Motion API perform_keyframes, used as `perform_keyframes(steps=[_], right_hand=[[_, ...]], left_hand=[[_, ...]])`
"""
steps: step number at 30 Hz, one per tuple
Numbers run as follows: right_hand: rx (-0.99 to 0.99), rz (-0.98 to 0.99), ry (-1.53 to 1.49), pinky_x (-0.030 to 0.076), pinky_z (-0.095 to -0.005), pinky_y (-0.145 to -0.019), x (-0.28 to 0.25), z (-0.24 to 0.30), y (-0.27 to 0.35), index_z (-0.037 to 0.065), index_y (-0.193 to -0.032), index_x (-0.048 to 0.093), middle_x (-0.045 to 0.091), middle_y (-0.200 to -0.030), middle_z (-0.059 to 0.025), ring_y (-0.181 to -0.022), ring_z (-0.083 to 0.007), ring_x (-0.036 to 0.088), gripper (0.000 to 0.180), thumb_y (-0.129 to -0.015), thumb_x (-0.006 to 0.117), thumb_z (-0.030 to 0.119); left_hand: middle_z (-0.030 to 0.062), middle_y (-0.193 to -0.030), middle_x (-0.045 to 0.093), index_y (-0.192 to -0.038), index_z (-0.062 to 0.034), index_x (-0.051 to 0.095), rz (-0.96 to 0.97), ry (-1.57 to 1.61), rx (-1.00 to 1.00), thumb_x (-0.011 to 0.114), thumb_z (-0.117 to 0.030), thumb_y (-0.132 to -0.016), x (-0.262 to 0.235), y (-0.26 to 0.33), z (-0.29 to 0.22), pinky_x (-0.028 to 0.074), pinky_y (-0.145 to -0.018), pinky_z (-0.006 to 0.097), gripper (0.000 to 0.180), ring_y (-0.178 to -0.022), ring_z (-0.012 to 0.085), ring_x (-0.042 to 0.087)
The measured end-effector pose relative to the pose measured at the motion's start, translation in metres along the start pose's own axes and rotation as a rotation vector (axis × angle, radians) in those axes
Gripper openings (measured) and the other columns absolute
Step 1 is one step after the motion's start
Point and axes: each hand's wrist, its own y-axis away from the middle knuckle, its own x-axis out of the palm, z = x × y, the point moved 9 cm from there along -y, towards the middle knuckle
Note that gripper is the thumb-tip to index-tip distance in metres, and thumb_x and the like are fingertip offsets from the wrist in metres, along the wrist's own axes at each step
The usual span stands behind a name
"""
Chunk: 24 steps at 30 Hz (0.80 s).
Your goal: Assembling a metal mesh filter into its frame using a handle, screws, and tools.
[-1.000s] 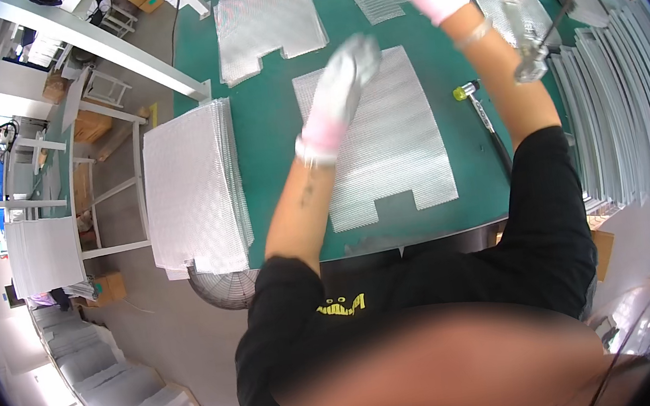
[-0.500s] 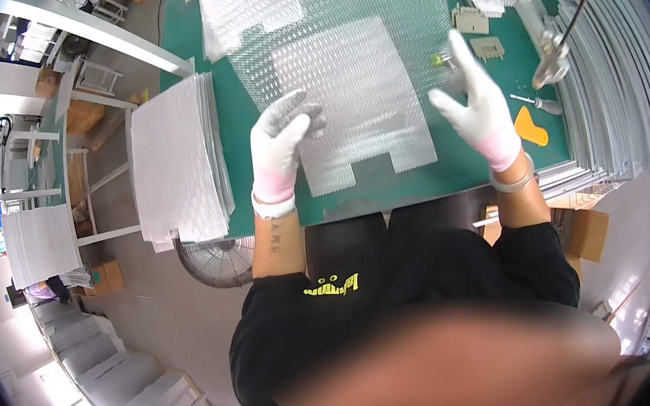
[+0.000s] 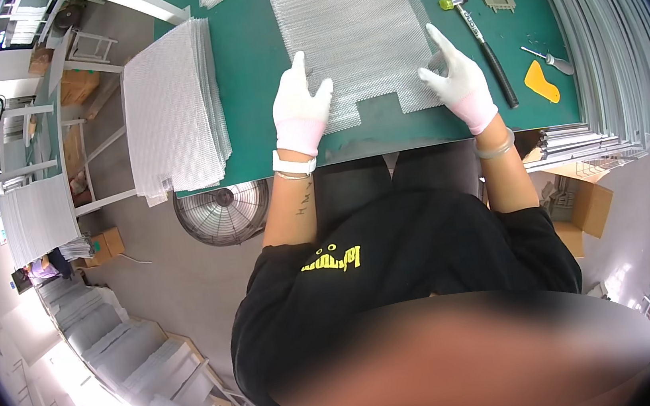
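Lying flat on the green counter (image 3: 251, 115), a notched silver mesh sheet (image 3: 357, 31) sits close to twelve o'clock in the view; toward its eight o'clock edge the left grip (image 3: 301, 109) has thumb and index finger spread wide, and toward four the right grip (image 3: 464, 87) gapes likewise, though whether either touches the mesh I cannot tell; beyond, a mallet (image 3: 487, 50) lies near three o'clock, a yellow scraper (image 3: 541, 83) and screwdriver (image 3: 560, 65) at four, a mesh stack (image 3: 170, 108) near nine

Before me, the mesh (image 3: 350, 36) lies flat on the green table (image 3: 252, 91). It is silvery and closely patterned, with a rectangular notch in the edge nearest me. Along its right side, I see a second layer.
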Motion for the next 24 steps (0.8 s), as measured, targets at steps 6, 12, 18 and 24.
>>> perform_keyframes(steps=[6,12,18,24], right_hand=[[-0.102,-0.073,0.067,0.052,-0.0372,-0.094,0.014,-0.007,0.005,0.013,-0.149,0.048,0.064,-0.127,-0.0180,-0.111,-0.0331,0.065,0.070,-0.084,0.074,0.021],[-0.038,-0.002,0.155,0.053,-0.0367,-0.086,0.025,-0.012,0.005,0.012,-0.146,0.051,0.065,-0.110,-0.0150,-0.098,-0.0319,0.065,0.066,-0.085,0.074,0.020],[-0.060,0.004,0.185,0.053,-0.0370,-0.081,0.025,-0.016,0.003,0.012,-0.143,0.054,0.062,-0.099,-0.0136,-0.089,-0.0307,0.064,0.062,-0.085,0.074,0.022],[-0.048,0.045,0.215,0.053,-0.0383,-0.081,0.026,-0.017,0.000,0.011,-0.141,0.055,0.062,-0.100,-0.0146,-0.089,-0.0320,0.064,0.059,-0.086,0.073,0.024]], left_hand=[[0.0203,-0.121,0.060,-0.146,-0.0002,0.046,-0.037,-0.073,0.061,0.071,-0.031,-0.088,0.014,0.004,0.010,0.053,-0.092,0.041,0.070,-0.109,0.0360,0.062],[0.0203,-0.128,0.058,-0.146,-0.0016,0.046,-0.063,-0.081,0.079,0.070,-0.032,-0.089,0.018,0.007,0.015,0.053,-0.095,0.040,0.068,-0.114,0.0362,0.061],[0.0191,-0.129,0.058,-0.145,-0.0012,0.047,-0.026,-0.086,0.014,0.072,-0.030,-0.088,0.022,0.005,0.019,0.053,-0.095,0.040,0.068,-0.116,0.0353,0.061],[0.0183,-0.131,0.057,-0.144,-0.0008,0.047,-0.021,-0.079,0.023,0.072,-0.030,-0.087,0.023,0.004,0.022,0.053,-0.095,0.040,0.068,-0.116,0.0349,0.060]])
